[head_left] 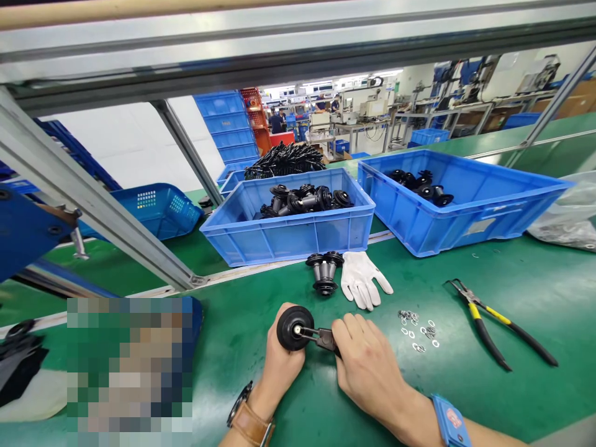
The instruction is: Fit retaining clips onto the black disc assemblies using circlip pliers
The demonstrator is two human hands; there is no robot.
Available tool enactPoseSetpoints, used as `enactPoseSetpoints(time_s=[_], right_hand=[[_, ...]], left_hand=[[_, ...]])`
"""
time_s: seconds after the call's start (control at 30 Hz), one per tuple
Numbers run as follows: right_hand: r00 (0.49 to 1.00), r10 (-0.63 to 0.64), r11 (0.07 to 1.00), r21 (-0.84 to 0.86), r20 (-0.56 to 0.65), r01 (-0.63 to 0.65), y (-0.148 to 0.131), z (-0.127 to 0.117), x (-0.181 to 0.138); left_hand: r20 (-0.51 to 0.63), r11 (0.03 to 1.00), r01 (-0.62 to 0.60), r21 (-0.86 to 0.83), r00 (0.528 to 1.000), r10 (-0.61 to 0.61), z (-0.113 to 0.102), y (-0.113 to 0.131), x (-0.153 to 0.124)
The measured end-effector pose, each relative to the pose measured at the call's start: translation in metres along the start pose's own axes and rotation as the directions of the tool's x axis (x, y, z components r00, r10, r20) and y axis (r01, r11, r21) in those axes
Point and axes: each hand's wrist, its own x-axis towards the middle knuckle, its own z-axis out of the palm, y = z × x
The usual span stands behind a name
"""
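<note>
My left hand (282, 363) is wrapped round a black flanged roller (289, 320), its round end turned up toward me. In my right hand (365, 357) is a pair of circlip pliers (323, 338), fingers closed over the handles. The thin plier tips touch the pale centre of the roller's end; whether a ring sits on them is too small to tell. Several small metal rings (410, 316) lie on the green table to the right of my right hand. Beyond my hands stand several similar black rollers (325, 273) beside a white glove (364, 279).
A second pair of pliers (484, 316) with black and yellow handles lies at the right. Two blue bins (288, 239) (465, 220) with black parts stand at the back. A metal frame post (121, 217) slants on the left, near a blurred-out patch (135, 372).
</note>
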Motion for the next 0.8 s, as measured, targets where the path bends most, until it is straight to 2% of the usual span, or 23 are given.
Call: enactPoseSetpoints(time_s=[0.33,0.53,0.8], right_hand=[[1.0,0.004,0.999,-0.049,-0.011,-0.004,-0.001,0.001,-0.002],[0.999,0.02,1.0,0.022,0.033,-0.02,0.001,0.002,-0.001],[0.999,0.022,1.0,-0.01,0.037,-0.022,0.002,0.003,-0.001]], left_hand=[[0.0,0.999,0.016,0.03,1.0,-0.016,0.0,0.005,0.001],[-0.003,1.0,-0.016,0.022,1.0,0.016,0.0,0.006,0.0],[-0.021,1.0,-0.019,0.021,1.0,0.019,0.001,0.01,0.002]])
